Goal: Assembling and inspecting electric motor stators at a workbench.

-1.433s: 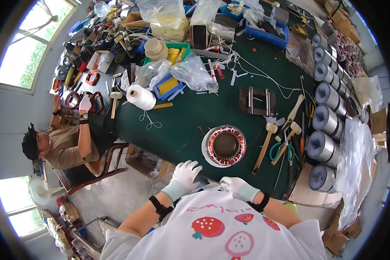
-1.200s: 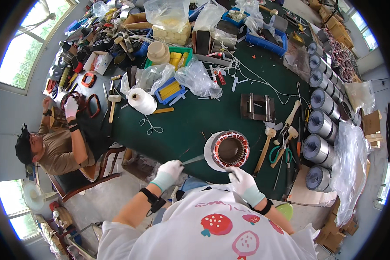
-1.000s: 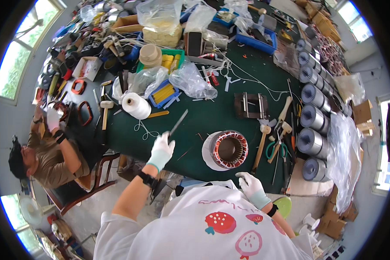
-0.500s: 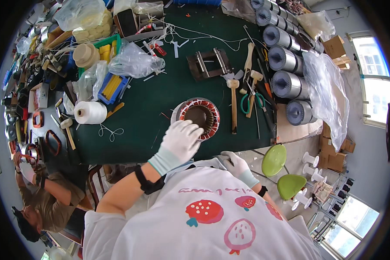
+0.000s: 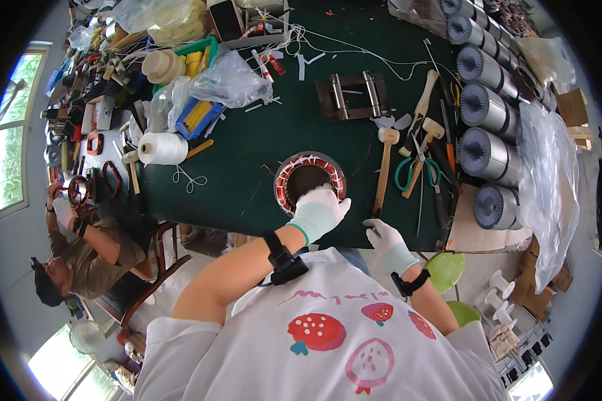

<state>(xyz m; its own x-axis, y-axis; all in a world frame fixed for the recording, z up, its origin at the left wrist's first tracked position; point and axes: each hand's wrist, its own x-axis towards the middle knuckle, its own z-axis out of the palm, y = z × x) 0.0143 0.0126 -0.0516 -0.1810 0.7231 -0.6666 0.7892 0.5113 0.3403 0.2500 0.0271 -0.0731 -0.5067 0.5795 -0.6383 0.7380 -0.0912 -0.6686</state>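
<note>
Clear plastic bag (image 5: 229, 79) beside blue-yellow box (image 5: 197, 117), cardboard boxes (image 5: 571, 110) at table's far right

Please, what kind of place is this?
Probably a motor-winding workshop. The left hand rests on a stator with copper coils on a green workbench. More finished stators stand in a row at the right, beside a wooden mallet.

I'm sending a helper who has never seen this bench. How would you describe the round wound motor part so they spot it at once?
On the green table, look near the front edge, where the gloved left hand rests. The motor part there is a metal ring lying flat, its hole lined with copper-red windings. The grey cylinders at the right lie on their sides in a row.
</note>
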